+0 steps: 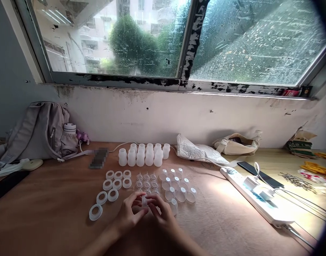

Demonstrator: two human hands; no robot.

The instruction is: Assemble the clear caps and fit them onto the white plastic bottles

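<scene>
Both hands meet over the front middle of the table. My left hand (133, 209) and my right hand (160, 209) pinch a small translucent ring-shaped part (144, 201) between their fingertips. Just beyond them lie several small clear plastic pieces (146, 184) in rows, the nearest partly hidden by the fingers. White rings (95, 212) form a group on the left. Clear round domes (181, 194) with white tips sit to the right, one close to my right hand. Behind these, white bottles (140, 158) stand upright in rows.
A white power strip (258, 199) with plugs and cables lies at the right, beside a dark phone (260, 174). Along the wall are a grey backpack (40, 131), a white padded package (197, 151) and a cream pouch (237, 144).
</scene>
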